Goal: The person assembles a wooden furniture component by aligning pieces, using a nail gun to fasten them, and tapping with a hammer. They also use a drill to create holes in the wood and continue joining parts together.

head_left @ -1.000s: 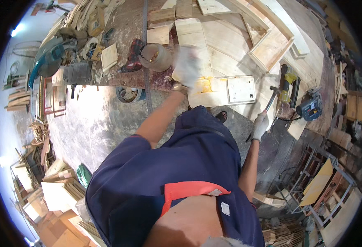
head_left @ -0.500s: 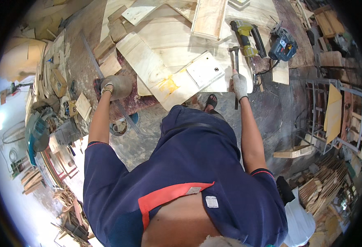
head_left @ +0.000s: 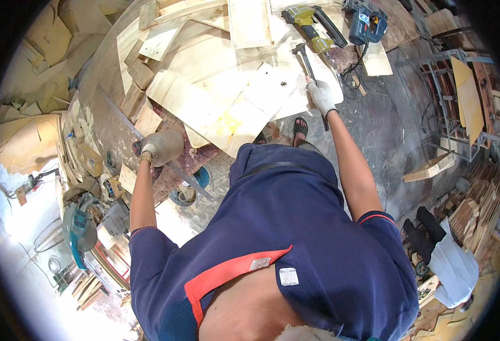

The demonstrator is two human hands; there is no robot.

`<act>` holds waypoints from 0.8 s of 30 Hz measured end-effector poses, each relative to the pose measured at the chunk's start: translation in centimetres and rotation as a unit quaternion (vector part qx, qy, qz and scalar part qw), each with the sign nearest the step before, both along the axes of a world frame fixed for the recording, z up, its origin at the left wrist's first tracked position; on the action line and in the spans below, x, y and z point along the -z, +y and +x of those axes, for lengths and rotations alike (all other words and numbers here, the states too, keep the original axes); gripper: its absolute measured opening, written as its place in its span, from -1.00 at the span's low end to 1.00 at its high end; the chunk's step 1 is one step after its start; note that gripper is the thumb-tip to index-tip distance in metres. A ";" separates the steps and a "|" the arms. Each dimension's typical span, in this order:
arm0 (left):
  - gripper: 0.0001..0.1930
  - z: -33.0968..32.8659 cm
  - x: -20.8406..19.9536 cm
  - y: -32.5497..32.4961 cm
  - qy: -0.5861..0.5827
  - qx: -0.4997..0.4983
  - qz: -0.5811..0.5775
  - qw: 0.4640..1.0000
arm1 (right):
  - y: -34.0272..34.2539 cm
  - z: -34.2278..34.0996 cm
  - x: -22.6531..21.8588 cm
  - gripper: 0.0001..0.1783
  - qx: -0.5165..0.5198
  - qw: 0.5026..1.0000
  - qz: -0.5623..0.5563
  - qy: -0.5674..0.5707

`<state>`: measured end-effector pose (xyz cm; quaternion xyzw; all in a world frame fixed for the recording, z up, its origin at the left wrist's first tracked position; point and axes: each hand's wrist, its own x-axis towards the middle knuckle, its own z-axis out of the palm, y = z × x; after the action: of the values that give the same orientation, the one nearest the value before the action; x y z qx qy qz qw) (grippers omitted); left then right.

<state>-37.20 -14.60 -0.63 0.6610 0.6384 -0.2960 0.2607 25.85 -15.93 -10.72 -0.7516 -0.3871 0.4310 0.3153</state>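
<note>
My right hand [head_left: 321,96], in a pale knit glove, is closed round a hammer [head_left: 303,58]. The hammer's head points away over the pale boards, and its handle end sticks out below my hand. At the left, my left hand [head_left: 146,150] grips a tan rounded container [head_left: 167,147] by its side, above the bench edge; its inside is hidden and my fingers barely show. Between my hands lie pale wooden boards [head_left: 187,105], overlapping, one with an orange-yellow stain. A white panel with a dark hole [head_left: 271,85] rests on them.
Beyond the hammer lie a yellow-green nail gun [head_left: 306,25] and a blue jigsaw [head_left: 366,23] with its cord. A metal straightedge [head_left: 116,111] runs along the left. A metal rack [head_left: 448,94] stands at the right; a teal power saw [head_left: 79,233] is at the left.
The view has shifted, so the bench and tools sit higher and further left. My right hand keeps the hammer, now slanted; my left hand still has the tan container.
</note>
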 end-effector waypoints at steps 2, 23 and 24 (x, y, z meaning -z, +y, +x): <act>-0.74 0.2 -0.6 -0.2 -0.002 0.001 -0.002 1.000 | 0.0 0.0 -0.2 -0.39 -0.017 1.000 -0.011 -0.019; -0.79 32.4 0.7 2.8 -0.437 -0.137 0.312 0.832 | -0.1 -0.1 -0.1 -0.43 -0.007 1.000 -0.022 0.002; -0.79 34.4 1.9 3.6 -0.425 -0.163 0.285 0.843 | 0.0 0.0 -0.2 -0.42 -0.010 1.000 -0.026 0.005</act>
<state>-2.84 -10.97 -2.58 0.6540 0.6196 0.2558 0.3507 25.80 -15.97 -10.47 -0.7537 -0.3816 0.4478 0.2927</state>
